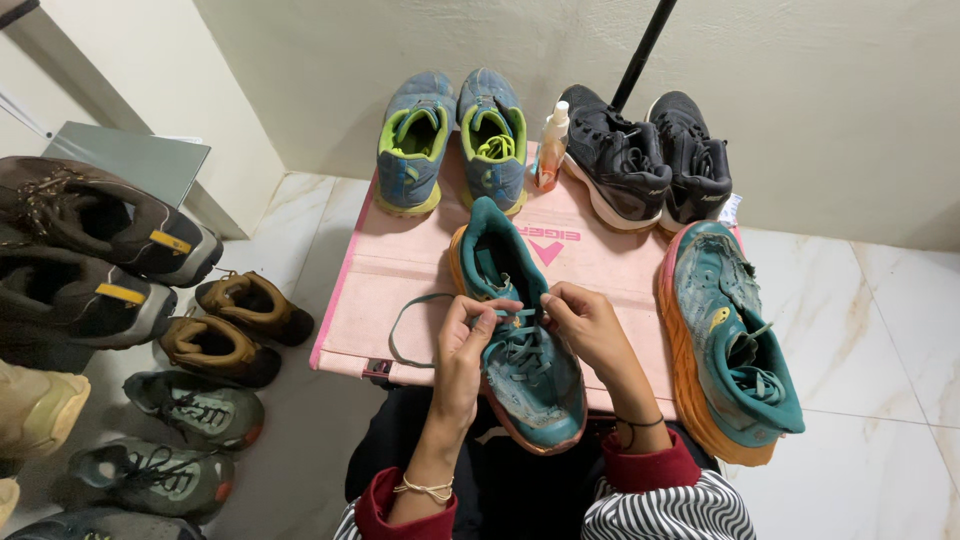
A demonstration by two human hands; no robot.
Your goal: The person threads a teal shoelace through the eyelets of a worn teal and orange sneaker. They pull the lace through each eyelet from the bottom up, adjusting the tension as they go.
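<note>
The left hand (pixel 462 352) and right hand (pixel 587 328) cover the upper lacing of the teal shoe (pixel 525 360) between them; which eyelets the lace (pixel 405 330) passes through cannot be told. Whether the fingertips pinch the lace is hidden by the fingers themselves. The near edge of the pink table (pixel 400 270) is hidden under this shoe and both forearms. Far left of the left hand, the tan shoe (pixel 35 410) and the dark boots (pixel 90 215) are cut off by the picture's edge. Beyond the right hand, the black pole (pixel 640 55) runs out at the top. The label on the spray bottle (pixel 551 146) is too small to tell.
</note>
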